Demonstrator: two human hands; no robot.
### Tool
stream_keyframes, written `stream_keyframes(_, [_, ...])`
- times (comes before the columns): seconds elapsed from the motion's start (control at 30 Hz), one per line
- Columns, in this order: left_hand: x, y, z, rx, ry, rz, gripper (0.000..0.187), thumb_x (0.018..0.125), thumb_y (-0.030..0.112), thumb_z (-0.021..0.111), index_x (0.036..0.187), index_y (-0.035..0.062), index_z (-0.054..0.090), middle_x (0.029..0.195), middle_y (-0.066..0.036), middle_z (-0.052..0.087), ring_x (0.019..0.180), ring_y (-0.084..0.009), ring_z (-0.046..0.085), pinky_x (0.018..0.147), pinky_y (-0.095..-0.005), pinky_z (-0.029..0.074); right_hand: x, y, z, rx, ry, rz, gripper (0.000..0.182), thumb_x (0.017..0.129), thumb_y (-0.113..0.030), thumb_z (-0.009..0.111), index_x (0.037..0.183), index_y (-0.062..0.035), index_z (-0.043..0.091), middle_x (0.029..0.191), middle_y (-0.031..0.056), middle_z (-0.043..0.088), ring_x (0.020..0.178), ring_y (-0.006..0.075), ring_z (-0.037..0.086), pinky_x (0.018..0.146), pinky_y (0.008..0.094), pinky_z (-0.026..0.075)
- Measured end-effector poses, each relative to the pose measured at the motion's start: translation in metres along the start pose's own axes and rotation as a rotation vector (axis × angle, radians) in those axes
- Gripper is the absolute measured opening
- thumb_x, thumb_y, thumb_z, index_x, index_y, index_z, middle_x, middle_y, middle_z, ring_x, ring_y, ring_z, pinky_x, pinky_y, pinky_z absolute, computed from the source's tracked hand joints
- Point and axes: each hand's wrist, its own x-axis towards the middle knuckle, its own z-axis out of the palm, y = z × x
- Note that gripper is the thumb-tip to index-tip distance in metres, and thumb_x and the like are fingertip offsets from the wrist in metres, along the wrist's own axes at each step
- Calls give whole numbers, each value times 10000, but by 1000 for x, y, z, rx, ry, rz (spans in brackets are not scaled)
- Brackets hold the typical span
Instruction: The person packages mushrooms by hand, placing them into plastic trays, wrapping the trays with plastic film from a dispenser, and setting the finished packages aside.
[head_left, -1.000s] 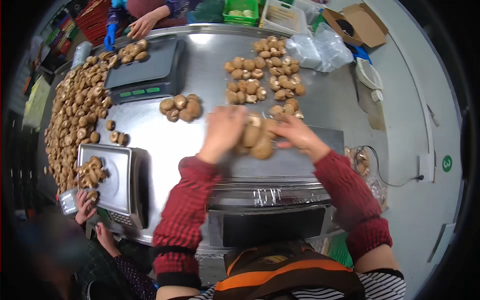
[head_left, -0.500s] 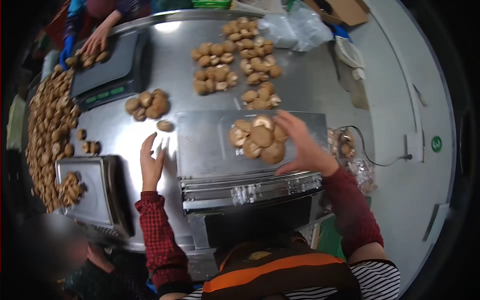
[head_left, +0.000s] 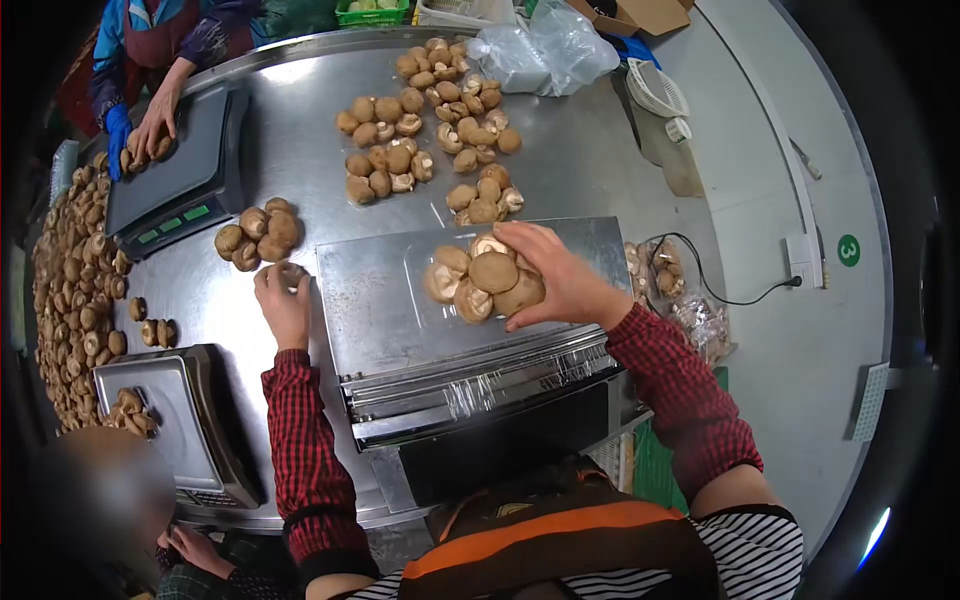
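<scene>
My left hand (head_left: 284,312) is closed on a single brown mushroom (head_left: 291,273) at the steel table, just left of the wrapping machine. The fingers partly cover that mushroom. My right hand (head_left: 562,277) cups the right side of a heap of mushrooms (head_left: 494,272), thumb at the near side and fingers at the far side. These mushrooms sit in a clear tray (head_left: 414,290) on the machine's metal plate (head_left: 365,318); some show pale undersides. Rolls and crumpled film (head_left: 470,398) run along the machine's front edge.
Several mushroom groups (head_left: 385,165) stand at the back, with another cluster (head_left: 262,238) left. A large mushroom pile (head_left: 75,290) lines the left edge. Two scales (head_left: 175,170) stand nearby. A co-worker's hands (head_left: 155,130) touch mushrooms on the far one. Plastic bags (head_left: 545,50) lie behind.
My left hand has moved forward and closed on the lone mushroom. My right hand has come in against the mushrooms in the tray. The camera view has shifted.
</scene>
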Motion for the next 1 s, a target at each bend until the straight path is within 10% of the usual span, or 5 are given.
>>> stream_keyframes(0.13, [-14,-10,-21,-678,162,-517,354,864,255,743,1055,-10,607,971,-75,619,882,-160,604,746,-279,500,-11,6,-2,77,76,73,1001,650,-377,864,1453,-65,355,1458,131,398,1364,319,351,1114,423,324])
stream_keyframes(0.3, [-22,115,-94,-1091,-234,-456,287,992,264,559,1044,-7,638,908,-56,669,749,-102,611,632,-224,485,-27,20,3,403,303,243,723,829,-288,727,1425,-46,397,1398,121,443,1268,239,470,1045,370,396])
stream_keyframes(0.5, [-19,205,-37,-584,-548,-29,337,939,285,633,1098,-12,622,865,-114,652,732,-191,600,676,-348,489,-12,26,20,365,467,320,543,901,-332,661,1314,-11,515,1315,143,492,1214,257,503,1003,357,420])
stream_keyframes(0.57, [-20,211,-26,-246,-189,75,403,904,307,673,1148,-6,604,960,-161,600,863,-266,568,786,-395,468,-5,25,22,358,492,341,532,906,-352,656,1290,-5,535,1304,152,501,1213,270,501,1006,358,415])
stream_keyframes(1.0, [-77,270,27,-227,-334,136,382,1018,287,415,1224,17,591,1224,-249,505,1134,-398,433,1016,-472,319,-58,45,22,78,351,170,492,912,-403,615,1262,-58,584,1343,180,499,1297,347,392,1096,433,311])
